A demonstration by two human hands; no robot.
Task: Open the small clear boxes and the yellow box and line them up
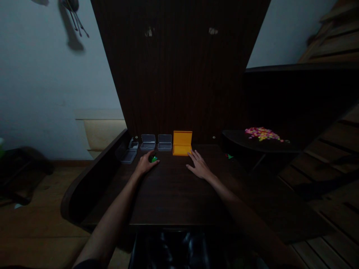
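Observation:
My left hand (145,163) rests on the dark desk with thumb and fingers spread and curved around a small cluster of shiny green pieces (153,159). Whether it touches them is too dim to tell. My right hand (199,166) lies palm down with fingers spread, its fingertips at the lower right corner of an open yellow box (182,149). The box's lid stands up at the back. Left of it are two open clear plastic cases (165,147), (148,145). More clear cases (129,156) sit at the far left.
A raised side shelf (234,138) on the right carries a heap of small pink, yellow and orange pieces (262,133). Below it, a small green and red item (229,156) lies on the desk. A curved side panel (92,175) bounds the desk at left; a tall back panel (179,74) rises behind.

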